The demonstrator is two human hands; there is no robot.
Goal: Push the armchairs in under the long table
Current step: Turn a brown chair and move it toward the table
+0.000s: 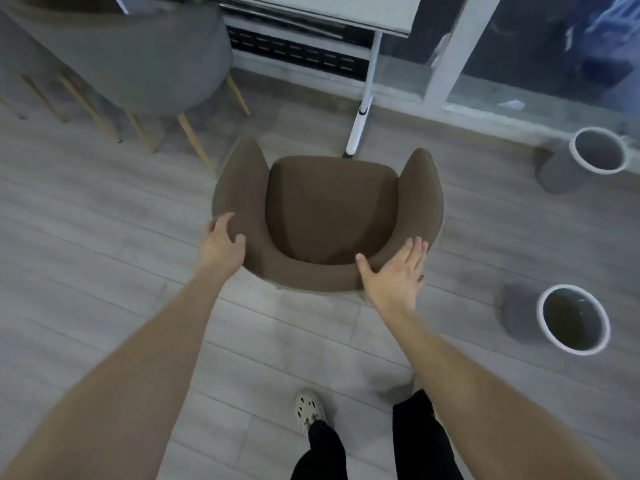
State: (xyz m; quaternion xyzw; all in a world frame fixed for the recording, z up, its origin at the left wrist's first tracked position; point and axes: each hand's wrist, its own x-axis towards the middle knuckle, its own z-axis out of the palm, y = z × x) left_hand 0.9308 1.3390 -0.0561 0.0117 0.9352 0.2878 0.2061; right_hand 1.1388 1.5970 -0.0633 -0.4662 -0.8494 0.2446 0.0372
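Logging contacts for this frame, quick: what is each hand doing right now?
Left hand: grips the back rim of the brown armchair.
Right hand: open, fingers straight, flat on the same rim.

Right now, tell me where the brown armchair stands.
Head view, centre: the brown armchair sits just short of the long table, right of the grey armchair.

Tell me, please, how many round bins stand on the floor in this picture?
2. The far bin stands at the upper right of the view; the near bin stands below it, closer to the person. Others may be outside the view.
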